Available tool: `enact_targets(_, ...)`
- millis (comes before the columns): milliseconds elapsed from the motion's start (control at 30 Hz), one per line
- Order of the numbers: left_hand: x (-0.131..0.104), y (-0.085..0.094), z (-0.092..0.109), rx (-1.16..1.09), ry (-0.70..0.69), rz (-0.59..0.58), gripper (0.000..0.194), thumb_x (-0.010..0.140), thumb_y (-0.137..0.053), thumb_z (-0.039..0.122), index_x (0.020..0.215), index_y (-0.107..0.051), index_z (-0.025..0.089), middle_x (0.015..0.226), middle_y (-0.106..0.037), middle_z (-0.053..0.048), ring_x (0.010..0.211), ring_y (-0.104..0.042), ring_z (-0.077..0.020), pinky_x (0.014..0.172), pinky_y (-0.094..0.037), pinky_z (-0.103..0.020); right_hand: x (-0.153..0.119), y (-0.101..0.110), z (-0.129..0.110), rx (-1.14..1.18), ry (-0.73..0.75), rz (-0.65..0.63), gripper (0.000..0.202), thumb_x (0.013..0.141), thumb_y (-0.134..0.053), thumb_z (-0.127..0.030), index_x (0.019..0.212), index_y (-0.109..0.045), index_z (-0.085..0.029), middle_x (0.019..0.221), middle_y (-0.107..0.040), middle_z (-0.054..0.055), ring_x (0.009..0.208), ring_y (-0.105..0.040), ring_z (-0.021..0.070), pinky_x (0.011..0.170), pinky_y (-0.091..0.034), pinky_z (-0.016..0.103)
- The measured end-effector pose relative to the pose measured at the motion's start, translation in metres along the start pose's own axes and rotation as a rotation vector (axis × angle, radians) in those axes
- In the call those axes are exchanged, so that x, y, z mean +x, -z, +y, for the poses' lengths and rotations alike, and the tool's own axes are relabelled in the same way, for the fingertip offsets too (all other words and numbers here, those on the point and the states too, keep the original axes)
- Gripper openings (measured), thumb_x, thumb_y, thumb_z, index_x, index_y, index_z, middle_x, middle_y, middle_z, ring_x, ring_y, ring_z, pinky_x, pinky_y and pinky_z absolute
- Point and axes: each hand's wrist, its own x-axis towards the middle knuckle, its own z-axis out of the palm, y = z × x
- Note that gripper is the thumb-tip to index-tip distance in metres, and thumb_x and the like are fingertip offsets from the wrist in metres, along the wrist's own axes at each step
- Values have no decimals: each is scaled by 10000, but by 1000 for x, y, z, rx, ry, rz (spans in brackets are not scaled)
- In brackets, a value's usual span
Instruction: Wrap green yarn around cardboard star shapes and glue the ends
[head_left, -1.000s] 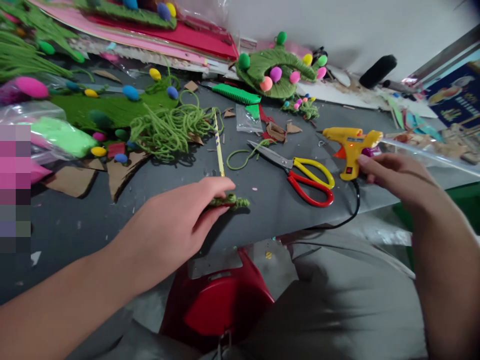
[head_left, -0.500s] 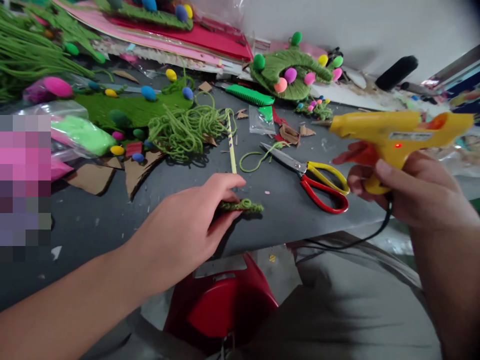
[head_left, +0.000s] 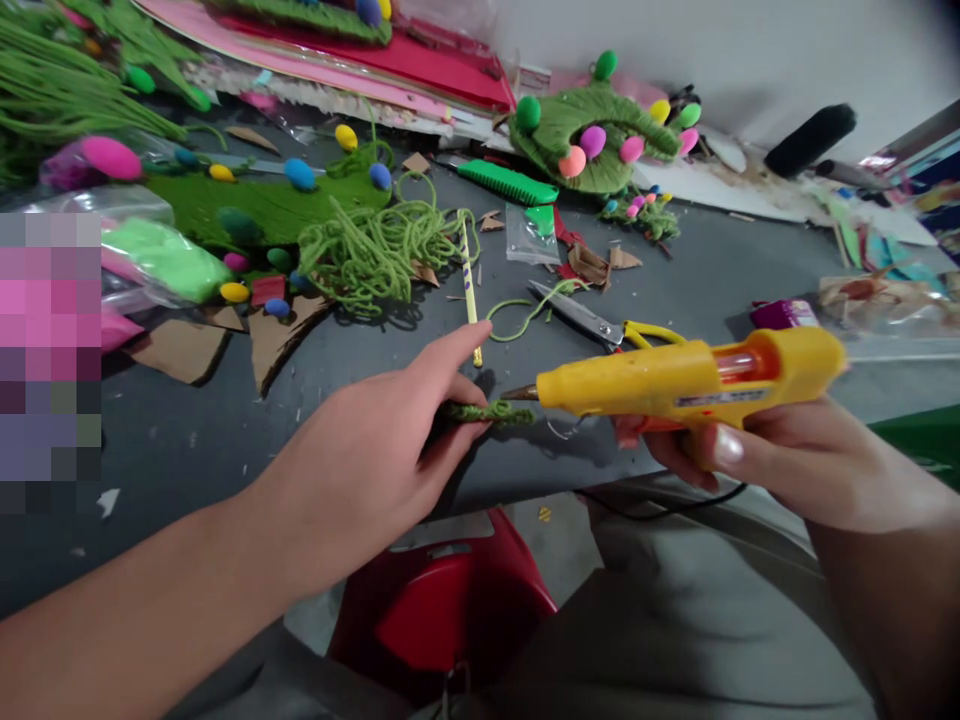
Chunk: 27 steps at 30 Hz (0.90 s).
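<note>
My left hand (head_left: 367,440) pinches a small green yarn-covered piece (head_left: 514,413) between thumb and fingers near the table's front edge. A small coil shows on top of it; its left part is hidden in the hand. My right hand (head_left: 780,460) is wrapped round the handle of a yellow hot glue gun (head_left: 637,380). The gun's metal nozzle points left and sits at the green piece; whether they touch I cannot tell. Scissors (head_left: 581,312) lie just behind the gun, their handles partly covered. A yellow pencil-like stick (head_left: 469,285) lies beyond my left fingertips.
A tangle of green yarn (head_left: 375,255) lies behind my left hand, beside cardboard scraps (head_left: 180,350). Further back are a green cutter (head_left: 506,180) and a green wrapped shape with coloured balls (head_left: 600,140). A red stool (head_left: 450,610) stands below the table edge.
My right hand has brought the glue gun left and down, its nozzle now at the green piece. The scissors have become partly covered. My left hand keeps its hold.
</note>
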Motion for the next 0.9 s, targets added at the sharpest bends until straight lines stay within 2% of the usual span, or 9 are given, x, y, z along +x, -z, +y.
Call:
enact_targets(200,-1,1,0,-10,-5,12,570,946,-563,227,1481,-368,231,1070,-786,-3,872,-757,-179,692,-553,-263,-4,2,0,-24,-25,-26,282,954,-612,-408,1136,-758,-250,799,-669,58,611,-593,161,498,-520,253)
enact_targets(333,-1,2,1,-3,1,1,579,952,-576,237,1489,-362,225,1080,-785,-7,872,-755,-172,683,-548,-254,-4,2,0,-11,-10,-2,277,893,-694,-401,1118,-773,-259,887,-717,86,636,-632,192,491,-538,279)
enact_targets(500,-1,2,1,-5,8,9,574,955,-580,249,1489,-372,235,1081,-785,-14,850,-755,-178,691,-553,-259,-4,1,1,-33,-4,-17,267,925,-666,-375,1146,-768,-264,917,-721,78,613,-622,158,491,-534,251)
enact_targets(633,0,1,0,-9,-2,11,570,948,-592,244,1480,-389,214,1077,-786,-11,829,-753,-162,680,-548,-244,-5,1,1,-70,-28,-3,258,928,-657,-395,1096,-774,-239,754,-663,56,623,-605,175,497,-523,261)
enact_targets(733,0,2,0,-4,-2,12,561,952,-582,240,1478,-389,214,1082,-786,-6,837,-754,-155,672,-542,-236,-5,1,0,-106,-44,0,278,959,-603,-439,1091,-771,-262,668,-596,22,586,-563,155,493,-504,246)
enact_targets(833,-1,2,1,4,0,4,568,955,-582,239,1485,-380,223,1081,-784,-4,855,-753,-154,688,-540,-235,-4,1,-3,-104,-30,-12,256,952,-622,-414,1100,-775,-272,673,-608,19,572,-563,149,480,-502,236)
enact_targets(900,-1,2,1,12,-4,8,563,953,-594,239,1477,-389,225,1073,-784,-1,858,-751,-151,701,-540,-231,-3,1,-3,-78,-19,-28,249,942,-642,-381,1131,-771,-285,748,-658,30,606,-602,154,485,-522,231)
